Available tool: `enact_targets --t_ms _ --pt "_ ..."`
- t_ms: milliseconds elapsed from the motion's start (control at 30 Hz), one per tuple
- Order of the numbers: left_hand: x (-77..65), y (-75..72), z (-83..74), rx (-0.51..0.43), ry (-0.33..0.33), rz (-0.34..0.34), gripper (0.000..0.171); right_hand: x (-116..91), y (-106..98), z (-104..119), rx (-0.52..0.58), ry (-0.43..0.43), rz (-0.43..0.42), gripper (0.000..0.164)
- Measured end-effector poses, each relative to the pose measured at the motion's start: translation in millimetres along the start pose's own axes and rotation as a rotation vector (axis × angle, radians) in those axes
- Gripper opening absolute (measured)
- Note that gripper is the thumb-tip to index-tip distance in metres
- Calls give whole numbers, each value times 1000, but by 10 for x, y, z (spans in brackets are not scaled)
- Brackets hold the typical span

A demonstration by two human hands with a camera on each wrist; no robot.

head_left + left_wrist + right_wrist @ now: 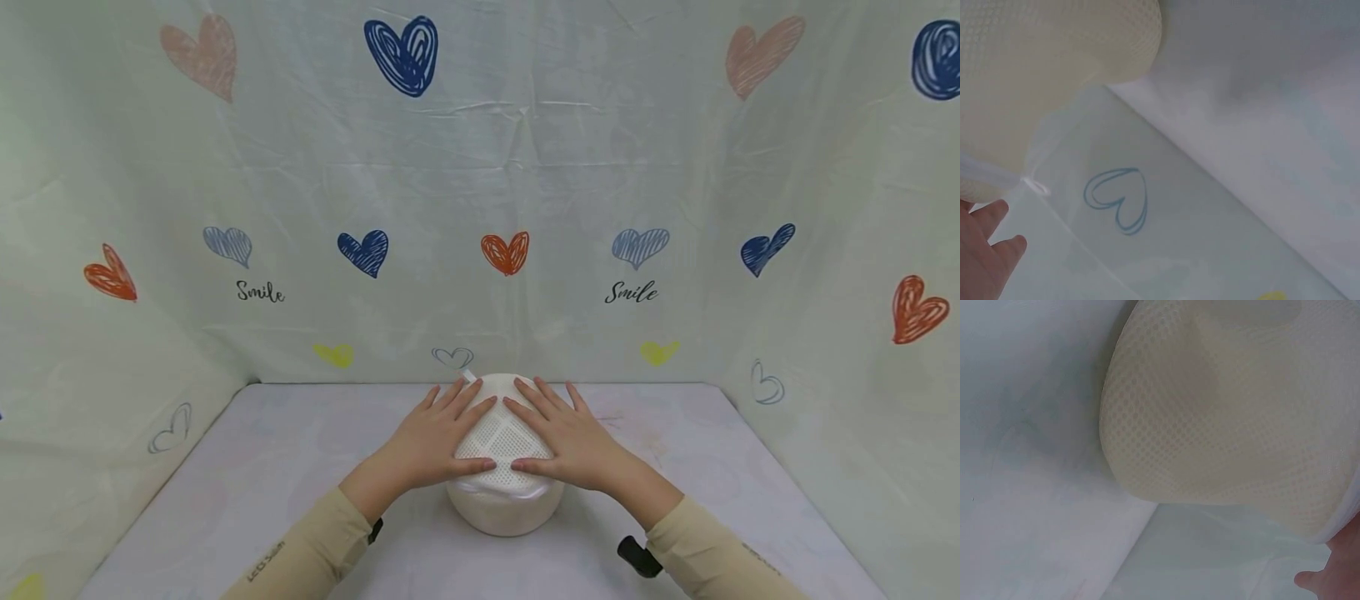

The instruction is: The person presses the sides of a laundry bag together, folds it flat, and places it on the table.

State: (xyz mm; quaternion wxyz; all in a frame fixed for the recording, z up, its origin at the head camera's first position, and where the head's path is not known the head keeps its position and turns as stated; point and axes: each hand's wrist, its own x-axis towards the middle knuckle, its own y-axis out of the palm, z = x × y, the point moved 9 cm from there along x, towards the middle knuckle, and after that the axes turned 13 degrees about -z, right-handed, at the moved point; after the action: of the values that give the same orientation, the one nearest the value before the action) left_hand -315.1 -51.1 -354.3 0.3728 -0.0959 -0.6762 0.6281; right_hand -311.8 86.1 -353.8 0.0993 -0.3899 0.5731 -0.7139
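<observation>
A rounded white mesh bag (504,437), much like a laundry bag, stands on the table between my hands. My left hand (438,442) lies over its upper left side with fingers spread. On the upper right side rests my right hand (573,443), its fingers also spread, and both thumbs point inward across the mesh. A small white tab (469,376) sticks out near the left fingertips. The left wrist view shows the bag's mesh wall (1085,37) and a white loop (1037,186) at its trim. In the right wrist view the mesh side (1210,425) bulges, and its interior is hidden.
The pale table (315,467) extends on both sides of the bag. Behind it hangs a white curtain (450,175) printed with hearts and "Smile". Black wrist devices (639,557) sit under the beige sleeves (307,542).
</observation>
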Motion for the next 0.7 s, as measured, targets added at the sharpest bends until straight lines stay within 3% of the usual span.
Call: enact_targets --t_ms 700 --pt "-33 27 -71 -9 27 10 88 -57 97 -36 -4 20 13 87"
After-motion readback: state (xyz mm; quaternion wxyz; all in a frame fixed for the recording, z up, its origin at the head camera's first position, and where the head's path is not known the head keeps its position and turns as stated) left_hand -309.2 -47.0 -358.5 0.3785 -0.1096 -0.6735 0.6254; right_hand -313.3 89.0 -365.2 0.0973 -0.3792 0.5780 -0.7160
